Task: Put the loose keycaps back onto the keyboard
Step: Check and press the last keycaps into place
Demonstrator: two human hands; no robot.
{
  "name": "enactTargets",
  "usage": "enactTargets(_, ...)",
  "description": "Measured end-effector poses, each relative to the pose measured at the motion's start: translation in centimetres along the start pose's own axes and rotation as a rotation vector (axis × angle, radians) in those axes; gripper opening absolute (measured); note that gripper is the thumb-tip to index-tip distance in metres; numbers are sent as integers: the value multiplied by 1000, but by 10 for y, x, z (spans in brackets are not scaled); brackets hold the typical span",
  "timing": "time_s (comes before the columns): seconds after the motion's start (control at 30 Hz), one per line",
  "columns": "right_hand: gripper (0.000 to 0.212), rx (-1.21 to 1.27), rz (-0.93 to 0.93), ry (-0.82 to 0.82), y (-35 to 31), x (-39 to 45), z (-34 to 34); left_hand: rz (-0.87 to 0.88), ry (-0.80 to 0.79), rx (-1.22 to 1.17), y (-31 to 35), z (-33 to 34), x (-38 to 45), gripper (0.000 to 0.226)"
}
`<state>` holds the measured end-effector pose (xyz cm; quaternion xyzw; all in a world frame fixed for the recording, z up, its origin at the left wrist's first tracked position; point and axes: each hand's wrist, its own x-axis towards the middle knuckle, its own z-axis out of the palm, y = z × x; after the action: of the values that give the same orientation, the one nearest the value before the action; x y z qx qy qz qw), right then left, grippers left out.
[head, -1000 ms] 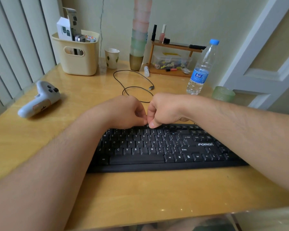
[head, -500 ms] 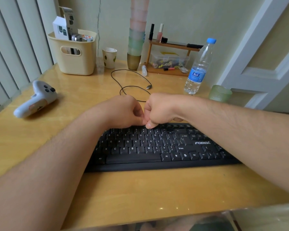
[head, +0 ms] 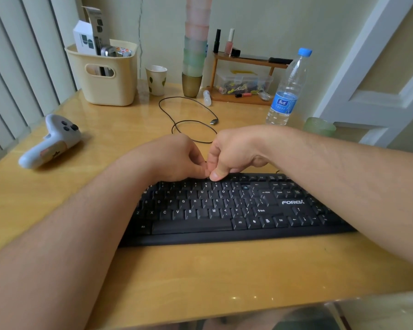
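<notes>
1. Both hands meet over the top row of the keyboard [head: 224,210], left hand [head: 174,158] beside right hand [head: 234,151], fingers curled, tips touching, right thumb down on the row.
2. Probably seating a keycap; it's hidden, so I cannot tell what they pinch.
3. Keyboard lies lengthwise across the desk [head: 200,270], legends facing the person; one gap [head: 244,186] near Backspace.

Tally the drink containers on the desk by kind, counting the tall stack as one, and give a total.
Water bottle: 1
Paper cup: 1
Stack of tumblers: 1
Green glass: 1
Total: 4
</notes>
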<state>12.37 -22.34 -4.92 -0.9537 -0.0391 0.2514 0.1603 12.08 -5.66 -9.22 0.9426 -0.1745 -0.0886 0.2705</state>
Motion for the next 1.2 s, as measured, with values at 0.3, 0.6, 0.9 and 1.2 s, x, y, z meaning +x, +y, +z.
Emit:
enactTargets(0.3, 6, -146, -62, 133, -2, -12, 7, -18, 6, 20, 4, 0, -2, 17)
enactTargets(0.6, 14, -10, 22, 36, -2, -2, 3, -50, -6, -39, 4, 2, -2, 17)
enactTargets(0.9, 10, -19, 50, 68, -6, 10, 9, -103, -7, -83, 8, 6, -2, 15)
enactTargets(1.2, 13, 63, 6, 28, 2, 4, -1, -127, 25, -141, 11, 5, -4, 20)
